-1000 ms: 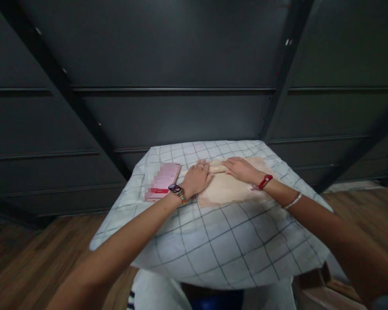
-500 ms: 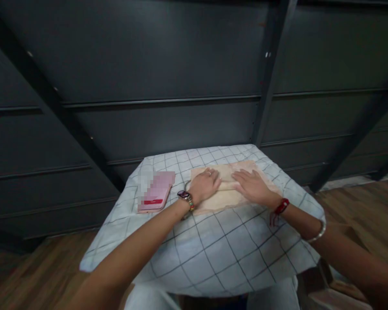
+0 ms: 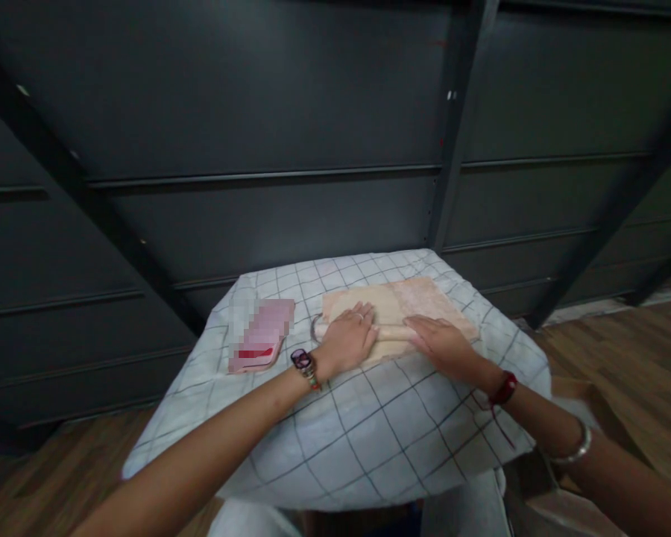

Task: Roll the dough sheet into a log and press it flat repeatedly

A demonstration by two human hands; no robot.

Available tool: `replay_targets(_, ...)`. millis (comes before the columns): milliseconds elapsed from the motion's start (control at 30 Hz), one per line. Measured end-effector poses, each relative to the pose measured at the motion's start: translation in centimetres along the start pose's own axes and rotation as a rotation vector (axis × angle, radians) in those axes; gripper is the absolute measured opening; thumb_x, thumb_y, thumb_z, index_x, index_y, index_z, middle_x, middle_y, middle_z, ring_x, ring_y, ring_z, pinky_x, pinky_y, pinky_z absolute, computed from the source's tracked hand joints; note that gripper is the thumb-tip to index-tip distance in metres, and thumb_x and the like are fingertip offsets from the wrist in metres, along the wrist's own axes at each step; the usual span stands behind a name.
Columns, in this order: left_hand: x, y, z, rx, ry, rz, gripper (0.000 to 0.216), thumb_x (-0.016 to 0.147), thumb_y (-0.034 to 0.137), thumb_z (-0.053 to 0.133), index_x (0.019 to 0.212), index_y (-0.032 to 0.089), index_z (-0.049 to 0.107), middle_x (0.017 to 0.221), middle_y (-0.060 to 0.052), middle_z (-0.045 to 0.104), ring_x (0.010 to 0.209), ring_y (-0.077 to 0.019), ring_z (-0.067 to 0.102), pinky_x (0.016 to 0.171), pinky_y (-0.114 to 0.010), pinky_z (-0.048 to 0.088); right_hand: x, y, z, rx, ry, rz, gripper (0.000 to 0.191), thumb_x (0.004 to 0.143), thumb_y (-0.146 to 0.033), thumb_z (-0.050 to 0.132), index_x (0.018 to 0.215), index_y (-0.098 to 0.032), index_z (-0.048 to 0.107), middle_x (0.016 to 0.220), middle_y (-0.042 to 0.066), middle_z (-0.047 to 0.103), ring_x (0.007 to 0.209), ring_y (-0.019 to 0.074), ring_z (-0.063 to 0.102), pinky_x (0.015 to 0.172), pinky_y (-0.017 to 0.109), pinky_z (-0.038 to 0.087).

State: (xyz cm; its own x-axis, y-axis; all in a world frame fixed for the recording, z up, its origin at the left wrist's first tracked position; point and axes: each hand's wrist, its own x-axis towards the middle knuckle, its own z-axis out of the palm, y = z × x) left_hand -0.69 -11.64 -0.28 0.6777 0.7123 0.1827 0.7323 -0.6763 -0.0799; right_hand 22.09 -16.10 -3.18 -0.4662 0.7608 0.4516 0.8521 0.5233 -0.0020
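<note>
A pale wooden rolling pin [image 3: 394,333] lies crosswise on a flat beige sheet or board [image 3: 425,294], whose right part looks pinkish and rough. My left hand [image 3: 350,335] presses flat over the pin's left part, fingers stretched out. Over the right part lies my right hand [image 3: 441,343], its fingers also extended, with palm and thumb hiding that end. A thin grey loop [image 3: 315,328] shows at the pin's left end. Neither hand is wrapped around the pin.
A white checked cloth [image 3: 380,432] covers the small table. On its left lies a pink phone [image 3: 262,335], partly blurred out. A dark metal panel wall [image 3: 285,216] rises right behind the table. A cardboard box [image 3: 598,418] stands on the floor at right.
Both hands have moved back toward me across the sheet, and the rolling pin has come nearer with them. More of the sheet shows beyond my hands. The view has shifted slightly.
</note>
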Motion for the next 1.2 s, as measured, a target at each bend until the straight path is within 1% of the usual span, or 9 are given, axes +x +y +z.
replay_targets(167,5.2,-1.8,0.1,-0.018,-0.071,-0.094,0.048,0.1,0.027,0.016,0.122,0.007,0.054,0.136,-0.016,0.051,0.132,-0.0241,0.042,0.109,-0.037,0.032,3.0,1.0,-0.9,-0.032,-0.09,0.03,0.042,0.098,-0.023,0.026,0.123,-0.014,0.058,0.122,0.012,0.064,0.116,0.0218,0.056,0.102,0.043,0.039)
replay_targets(267,3.9,-1.9,0.2,-0.062,-0.107,-0.007,0.048,0.1,0.03,0.017,0.123,0.01,0.053,0.136,-0.013,0.052,0.132,-0.0226,0.041,0.108,-0.035,0.033,1.3,-0.2,-1.2,-0.045,-0.115,0.015,0.043,0.098,-0.026,0.028,0.127,-0.01,0.055,0.125,0.014,0.062,0.117,0.0213,0.055,0.104,0.042,0.037)
replay_targets(400,1.3,-1.7,0.0,-0.095,-0.109,0.086,0.053,0.099,0.037,0.018,0.136,0.008,0.042,0.15,-0.014,0.033,0.139,-0.0238,0.031,0.113,-0.036,0.025,-0.4,-1.1,-1.0,-0.053,-0.111,-0.007,0.044,0.098,-0.029,0.029,0.132,-0.009,0.05,0.134,0.015,0.055,0.126,0.0226,0.048,0.107,0.046,0.033)
replay_targets(600,4.9,-1.9,-0.6,-0.104,-0.171,-0.084,0.05,0.099,0.027,0.014,0.129,0.005,0.048,0.141,-0.017,0.046,0.134,-0.0228,0.038,0.109,-0.034,0.029,2.8,0.5,-1.5,-0.058,-0.112,0.042,0.045,0.1,-0.031,0.026,0.134,-0.015,0.05,0.133,0.011,0.057,0.123,0.0242,0.051,0.109,0.049,0.028)
replay_targets(700,4.2,-1.8,-0.3,-0.099,-0.173,-0.033,0.051,0.099,0.031,0.015,0.13,0.008,0.048,0.143,-0.015,0.045,0.134,-0.0208,0.039,0.109,-0.031,0.029,1.9,0.1,-1.4,-0.068,-0.122,0.012,0.043,0.1,-0.03,0.027,0.131,-0.013,0.052,0.131,0.012,0.059,0.123,0.0227,0.052,0.11,0.047,0.028)
replay_targets(800,3.0,-1.5,0.1,-0.077,-0.132,0.065,0.053,0.099,0.036,0.018,0.138,0.009,0.04,0.15,-0.014,0.034,0.139,-0.0221,0.031,0.112,-0.034,0.024,0.8,-0.1,-1.0,-0.079,-0.143,-0.017,0.043,0.099,-0.027,0.027,0.131,-0.01,0.051,0.131,0.014,0.058,0.122,0.0209,0.052,0.11,0.046,0.029)
replay_targets(933,3.9,-1.5,0.1,-0.064,-0.17,-0.018,0.054,0.098,0.028,0.012,0.137,0.001,0.039,0.147,-0.02,0.037,0.137,-0.024,0.034,0.112,-0.037,0.026,1.2,0.5,-0.6,-0.137,-0.15,-0.002,0.043,0.1,-0.025,0.024,0.128,-0.01,0.054,0.13,0.014,0.059,0.12,0.0216,0.054,0.109,0.047,0.03)
replay_targets(1033,4.4,-1.5,0.0,-0.069,-0.195,0.008,0.052,0.097,0.028,0.017,0.137,0.004,0.039,0.147,-0.018,0.037,0.137,-0.0234,0.033,0.111,-0.037,0.026,1.2,0.5,-0.5,-0.154,-0.122,-0.038,0.043,0.1,-0.021,0.024,0.126,-0.009,0.055,0.129,0.014,0.06,0.12,0.021,0.054,0.107,0.044,0.033)
replay_targets(1200,3.8,-0.9,-0.3,-0.068,-0.128,-0.008,0.05,0.097,0.028,0.018,0.136,0.006,0.04,0.146,-0.018,0.04,0.135,-0.0237,0.038,0.111,-0.037,0.028,0.3,0.1,-0.4,-0.197,-0.083,-0.081,0.039,0.098,-0.018,0.03,0.126,-0.007,0.056,0.127,0.016,0.061,0.121,0.0236,0.053,0.108,0.048,0.03)
